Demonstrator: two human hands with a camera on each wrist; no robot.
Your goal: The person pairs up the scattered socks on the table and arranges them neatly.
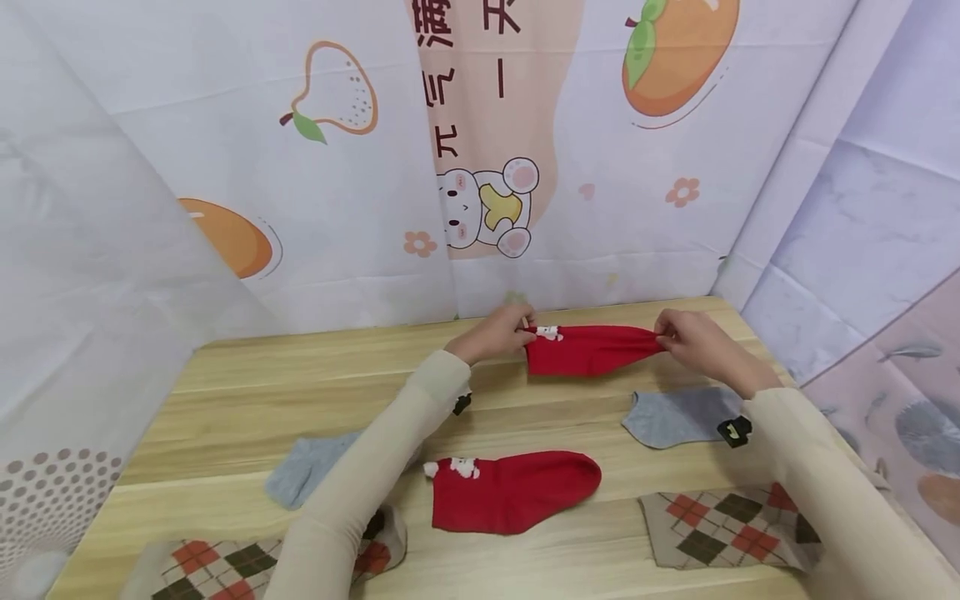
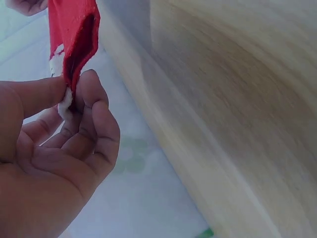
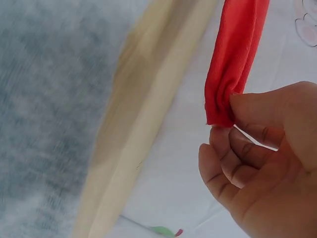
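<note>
Head view, red sock [image 1: 588, 352], fingers [image 1: 667, 322] pinching 2 ends

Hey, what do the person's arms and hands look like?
Both sleeves are long, plain and cream-coloured. A small black piece shows beside each cuff, the right one bearing a pale mark. The left hand and right hand show no gloves.

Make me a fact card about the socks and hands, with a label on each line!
Left hand: pinches the cuff end of the upper red sock
Right hand: pinches that sock's toe end
Lower red sock: flat on the wooden table
Gray: left gray sock, right gray sock
Checked: left checked sock, right checked sock
</note>
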